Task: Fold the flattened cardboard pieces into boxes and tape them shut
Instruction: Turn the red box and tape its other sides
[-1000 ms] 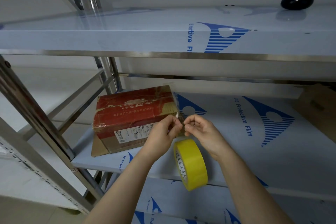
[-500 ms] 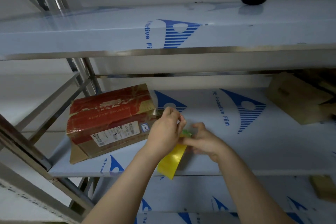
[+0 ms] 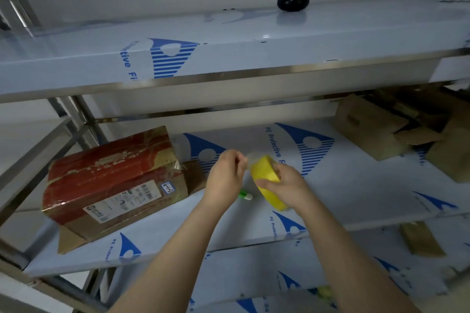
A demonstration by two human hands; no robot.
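A folded red and brown cardboard box (image 3: 114,180) with white labels lies on the left of the middle shelf (image 3: 356,201). My right hand (image 3: 282,185) grips a yellow roll of tape (image 3: 267,175) just right of the box. My left hand (image 3: 226,175) pinches the clear loose end of the tape at the roll's top left. A small green and white object (image 3: 245,195) lies on the shelf under my hands, partly hidden by my left wrist.
Several plain brown cardboard boxes (image 3: 376,129) stand at the shelf's back right. Another brown piece (image 3: 422,239) lies on the shelf below. A black rounded object (image 3: 292,2) sits on the upper shelf. Steel posts (image 3: 84,119) rise at the left.
The roll has turned from hanging below my hands to upright in my right hand. My left hand now pulls the tape end at its top. The view has shifted right.
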